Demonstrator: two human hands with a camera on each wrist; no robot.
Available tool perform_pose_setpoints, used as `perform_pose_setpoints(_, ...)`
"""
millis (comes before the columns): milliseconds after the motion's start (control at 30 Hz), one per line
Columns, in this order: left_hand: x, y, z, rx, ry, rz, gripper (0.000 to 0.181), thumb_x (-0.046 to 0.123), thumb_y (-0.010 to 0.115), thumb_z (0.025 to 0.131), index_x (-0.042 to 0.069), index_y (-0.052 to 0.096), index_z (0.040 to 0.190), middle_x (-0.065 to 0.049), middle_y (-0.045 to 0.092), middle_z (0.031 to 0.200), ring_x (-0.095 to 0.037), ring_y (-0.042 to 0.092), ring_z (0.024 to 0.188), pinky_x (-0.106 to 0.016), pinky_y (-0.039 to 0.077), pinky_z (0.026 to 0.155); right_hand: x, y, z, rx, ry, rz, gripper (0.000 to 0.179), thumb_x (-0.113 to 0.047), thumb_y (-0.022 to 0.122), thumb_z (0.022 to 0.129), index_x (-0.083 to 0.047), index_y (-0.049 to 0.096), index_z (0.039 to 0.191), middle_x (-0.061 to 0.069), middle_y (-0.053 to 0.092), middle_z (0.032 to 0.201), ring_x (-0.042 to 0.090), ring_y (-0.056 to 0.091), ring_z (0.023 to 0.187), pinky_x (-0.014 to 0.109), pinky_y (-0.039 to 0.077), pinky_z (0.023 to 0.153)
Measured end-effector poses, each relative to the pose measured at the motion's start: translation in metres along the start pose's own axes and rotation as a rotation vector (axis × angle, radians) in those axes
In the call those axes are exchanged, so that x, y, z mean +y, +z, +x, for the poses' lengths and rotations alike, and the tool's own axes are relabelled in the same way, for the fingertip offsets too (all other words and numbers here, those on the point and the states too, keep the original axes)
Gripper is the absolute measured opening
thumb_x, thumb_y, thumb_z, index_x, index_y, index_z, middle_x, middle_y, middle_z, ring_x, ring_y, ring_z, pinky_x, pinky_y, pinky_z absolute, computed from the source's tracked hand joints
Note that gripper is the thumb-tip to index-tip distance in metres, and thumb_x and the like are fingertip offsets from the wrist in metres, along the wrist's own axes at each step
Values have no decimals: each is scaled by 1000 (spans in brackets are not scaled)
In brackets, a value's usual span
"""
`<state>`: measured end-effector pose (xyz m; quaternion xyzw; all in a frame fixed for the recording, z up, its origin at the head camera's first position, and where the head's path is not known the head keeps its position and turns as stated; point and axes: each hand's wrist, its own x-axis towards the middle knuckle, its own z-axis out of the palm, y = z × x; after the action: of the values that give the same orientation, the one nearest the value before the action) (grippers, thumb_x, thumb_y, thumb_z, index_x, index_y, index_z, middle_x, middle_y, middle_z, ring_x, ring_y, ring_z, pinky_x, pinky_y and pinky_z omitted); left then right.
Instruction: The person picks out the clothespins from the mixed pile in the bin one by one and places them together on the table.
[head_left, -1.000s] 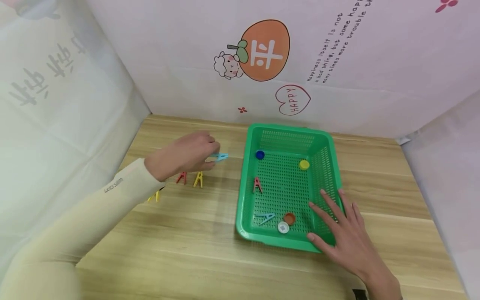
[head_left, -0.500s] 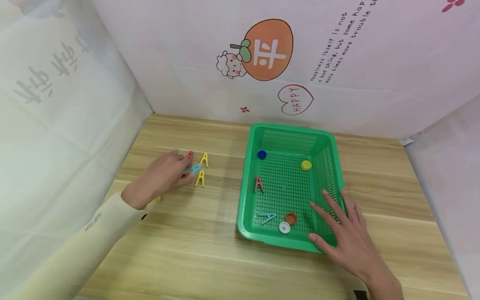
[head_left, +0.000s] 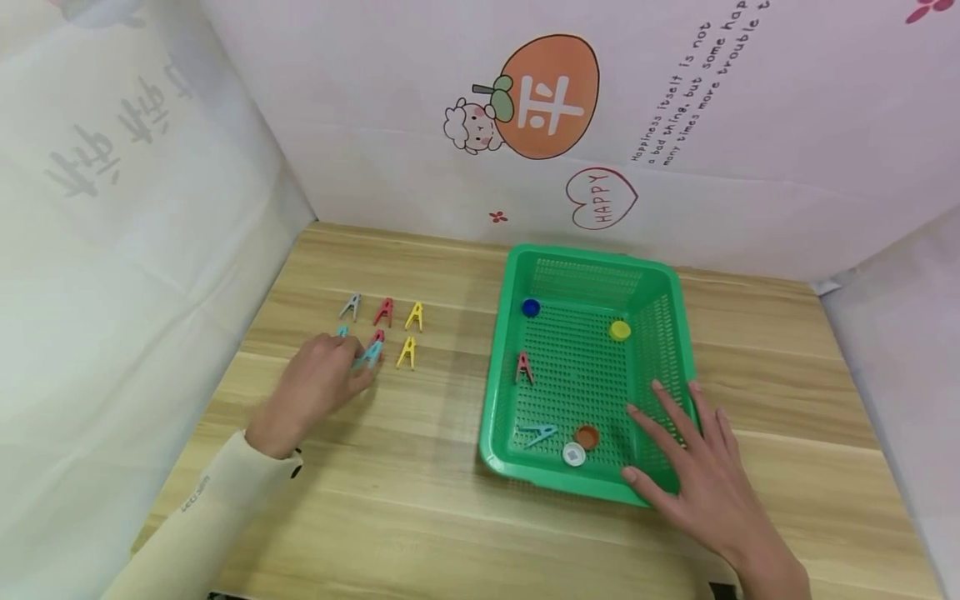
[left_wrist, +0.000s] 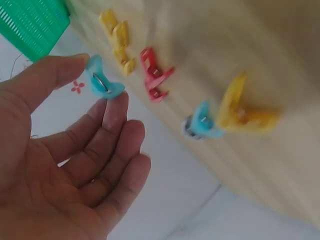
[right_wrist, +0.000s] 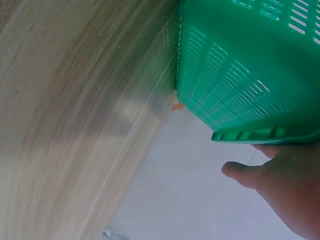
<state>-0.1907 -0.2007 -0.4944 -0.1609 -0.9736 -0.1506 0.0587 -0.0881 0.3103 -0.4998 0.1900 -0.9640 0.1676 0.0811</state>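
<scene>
My left hand (head_left: pixel 315 383) pinches a light blue clothespin (left_wrist: pixel 102 80) between thumb and fingertip, over the left part of the table. Around it lie a grey clothespin (head_left: pixel 351 306), a red clothespin (head_left: pixel 384 312) and a yellow clothespin (head_left: pixel 415 315) in a back row. Nearer are a second yellow clothespin (head_left: pixel 407 352), another red one and a partly hidden blue one. One more yellow clothespin (left_wrist: pixel 245 112) shows in the left wrist view. My right hand (head_left: pixel 701 479), fingers spread, rests over the right rim of the green basket (head_left: pixel 497 375).
Inside the basket are a red clothespin (head_left: pixel 524 367), a light blue clothespin (head_left: pixel 538 434), and a blue cap (head_left: pixel 531 307), yellow cap (head_left: pixel 619 330), brown cap (head_left: pixel 587 437) and white cap (head_left: pixel 573 454). A printed cloth wall (head_left: pixel 390 150) encloses the wooden table (head_left: pixel 420 517).
The left hand has carried the light blue clothespin left from beside the basket to the clothespin rows, uncovering the back row. The right hand stays on the basket.
</scene>
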Motion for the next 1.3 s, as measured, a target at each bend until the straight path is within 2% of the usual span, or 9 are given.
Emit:
perform_pose_setpoints(133,1,13,-8,26,-47,13,23,14,80,95,2,65,82,-5,55,68,-25,52,65,-43,51,63,0,0,-1,6,1,3,75,-51,80,94,-28,54,161,7,27,181,43,3,170,76,2,131)
perform_pose_setpoints(300,2,24,-18,52,-76,14,26,9,79,92,4,59,75,-5,53,64,-22,47,61,-35,43,56,0,0,-1,4,3,2,75,-51,79,95,-28,53,162,7,27,181,43,3,170,75,2,131)
perform_pose_setpoints(500,3,28,-25,12,-123,5,25,12,82,92,2,63,80,-5,55,67,-23,48,64,-37,43,61,0,0,-2,3,4,6,75,-50,79,95,-28,53,162,7,26,181,43,2,170,75,2,131)
perform_pose_setpoints(633,5,31,-27,-18,-140,13,30,16,82,93,4,60,78,-5,51,67,-23,46,65,-37,41,61,0,0,-2,4,3,4,75,-50,79,95,-28,53,161,7,26,181,42,3,170,76,3,131)
perform_pose_setpoints(867,6,35,-27,27,-131,27,40,16,84,92,8,51,70,-3,46,62,-21,43,61,-33,36,57,0,-1,-2,3,3,5,74,-50,79,95,-27,54,161,7,25,181,43,3,170,76,2,131)
perform_pose_setpoints(967,6,33,-28,32,-128,27,39,19,84,93,6,55,71,-4,48,61,-22,45,60,-35,39,55,0,-1,-1,3,3,6,74,-50,79,95,-27,54,161,7,25,181,43,2,170,76,2,131)
perform_pose_setpoints(1033,7,29,-29,40,-131,31,35,22,84,94,2,62,74,-7,55,63,-24,52,61,-39,45,57,0,-1,-1,1,3,8,74,-50,79,95,-27,54,161,7,25,182,43,2,170,76,1,131)
perform_pose_setpoints(1167,7,16,-27,88,-110,50,33,24,83,96,-8,75,91,-19,74,78,-36,68,71,-52,58,68,0,0,-2,-3,3,13,74,-50,79,95,-27,53,162,6,24,182,42,2,170,76,1,131)
perform_pose_setpoints(1300,8,3,-20,120,-62,37,31,20,81,96,-10,76,100,-24,79,91,-41,72,81,-54,61,74,0,0,-1,-3,2,15,74,-50,79,95,-27,54,161,5,24,182,42,2,170,76,1,131)
